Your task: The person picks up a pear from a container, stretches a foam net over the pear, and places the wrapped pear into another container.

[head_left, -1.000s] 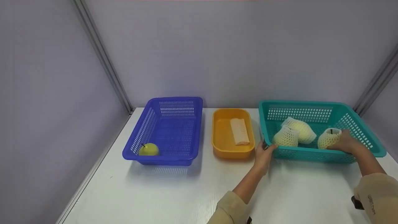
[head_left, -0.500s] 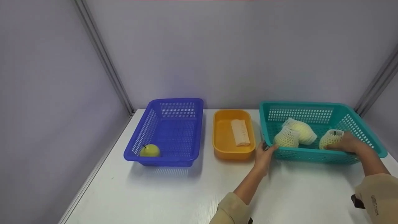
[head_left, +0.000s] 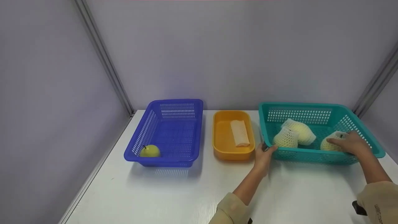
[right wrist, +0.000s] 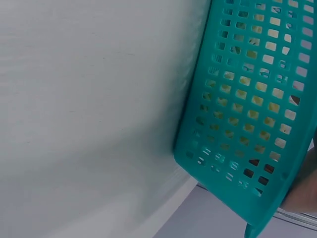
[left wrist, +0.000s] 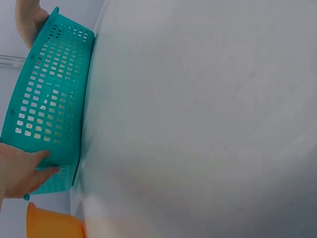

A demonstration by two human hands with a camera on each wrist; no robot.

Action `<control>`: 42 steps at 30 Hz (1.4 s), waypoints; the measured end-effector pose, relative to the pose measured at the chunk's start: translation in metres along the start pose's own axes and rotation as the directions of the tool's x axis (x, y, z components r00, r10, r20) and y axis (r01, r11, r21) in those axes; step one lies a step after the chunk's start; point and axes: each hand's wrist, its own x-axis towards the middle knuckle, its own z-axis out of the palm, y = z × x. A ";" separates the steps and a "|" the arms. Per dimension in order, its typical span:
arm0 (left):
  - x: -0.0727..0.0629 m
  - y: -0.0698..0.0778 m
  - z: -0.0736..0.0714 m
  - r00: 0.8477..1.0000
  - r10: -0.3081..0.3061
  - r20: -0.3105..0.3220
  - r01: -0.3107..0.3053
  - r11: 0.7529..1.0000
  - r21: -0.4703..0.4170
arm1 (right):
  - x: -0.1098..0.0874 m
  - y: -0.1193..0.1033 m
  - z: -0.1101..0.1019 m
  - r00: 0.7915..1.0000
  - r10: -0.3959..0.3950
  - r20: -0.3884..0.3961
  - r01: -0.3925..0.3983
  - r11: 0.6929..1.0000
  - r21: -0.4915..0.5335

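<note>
In the head view, my left hand (head_left: 263, 159) grips the near left corner of the teal basket (head_left: 306, 152), as the left wrist view also shows. My right hand (head_left: 351, 143) reaches over the basket's near wall and holds a pear in a white foam net (head_left: 329, 146) from its right side. The thumb lies across the top, close to the stem; the other fingers are mostly hidden. Two more net-wrapped fruits, one upright (head_left: 285, 139) and one on its side (head_left: 302, 132), sit in the left half of this basket.
An orange tub (head_left: 222, 137) holding a flat foam net sleeve (head_left: 240, 133) stands left of the teal basket. Farther left, a blue basket (head_left: 175, 158) contains one bare yellow-green pear (head_left: 150, 151). Walls (head_left: 217, 53) rise behind and beside the white table (head_left: 174, 193).
My right hand and the wrapped pear have shifted slightly right, and the thumb has moved up over the pear's top. My left hand stays on the basket corner.
</note>
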 end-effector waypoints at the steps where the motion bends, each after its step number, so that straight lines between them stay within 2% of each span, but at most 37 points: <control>1: 0.000 0.000 0.000 1.000 0.002 0.001 -0.002 1.000 0.003 | -0.001 0.000 0.001 1.000 0.005 -0.010 -0.005 1.000 0.009; 4: 0.000 0.000 0.000 1.000 0.000 0.002 0.000 1.000 0.005 | -0.002 -0.003 0.004 0.999 0.022 -0.050 -0.021 0.999 0.033; 7: 0.001 0.000 0.001 1.000 0.000 0.002 0.000 1.000 -0.018 | -0.005 -0.008 0.008 0.990 0.052 -0.131 -0.045 0.998 0.053; 11: 0.000 0.001 0.003 1.000 0.011 0.005 -0.010 0.998 -0.065 | -0.011 -0.017 0.013 0.957 0.105 -0.270 -0.080 0.991 0.104; 14: -0.001 0.001 0.004 1.000 0.020 0.003 -0.020 0.996 -0.082 | -0.017 -0.025 0.015 0.927 0.130 -0.352 -0.077 0.984 0.159; 17: -0.001 0.001 0.005 0.999 0.033 -0.003 -0.033 0.998 -0.052 | -0.022 -0.033 0.018 0.889 0.113 -0.444 -0.019 0.978 0.210; 21: -0.003 0.002 0.005 0.999 0.044 -0.008 -0.044 0.999 0.026 | -0.030 -0.046 0.027 0.824 0.060 -0.563 0.102 0.962 0.253; 24: -0.007 0.003 0.003 0.999 0.043 -0.005 -0.042 0.997 0.062 | -0.035 -0.058 0.035 0.786 0.027 -0.618 0.173 0.950 0.261; 28: -0.014 0.007 -0.003 0.999 0.043 0.025 -0.046 0.994 0.097 | -0.042 -0.073 0.045 0.758 -0.041 -0.651 0.259 0.935 0.243; 30: -0.018 0.010 -0.009 0.998 0.050 0.044 -0.055 0.989 0.137 | -0.046 -0.080 0.051 0.752 -0.077 -0.655 0.305 0.921 0.242; 32: -0.022 0.014 -0.016 0.996 0.054 0.071 -0.066 0.981 0.184 | -0.048 -0.087 0.056 0.755 -0.102 -0.647 0.339 0.906 0.252; 35: -0.029 0.023 -0.029 0.989 0.067 0.129 -0.100 0.959 0.265 | -0.052 -0.097 0.064 0.766 -0.118 -0.632 0.366 0.888 0.278; 37: -0.033 0.030 -0.039 0.983 0.070 0.170 -0.125 0.932 0.340 | -0.053 -0.103 0.069 0.774 -0.132 -0.619 0.381 0.879 0.288; 39: -0.037 0.038 -0.050 0.979 0.070 0.192 -0.151 0.878 0.453 | -0.055 -0.111 0.076 0.780 -0.151 -0.607 0.395 0.871 0.291; 40: -0.039 0.044 -0.056 0.979 0.076 0.192 -0.165 0.844 0.510 | -0.055 -0.116 0.080 0.783 -0.164 -0.600 0.405 0.867 0.292; 42: -0.044 0.054 -0.069 0.973 0.125 0.195 -0.220 0.765 0.605 | -0.055 -0.124 0.086 0.789 -0.195 -0.583 0.429 0.854 0.294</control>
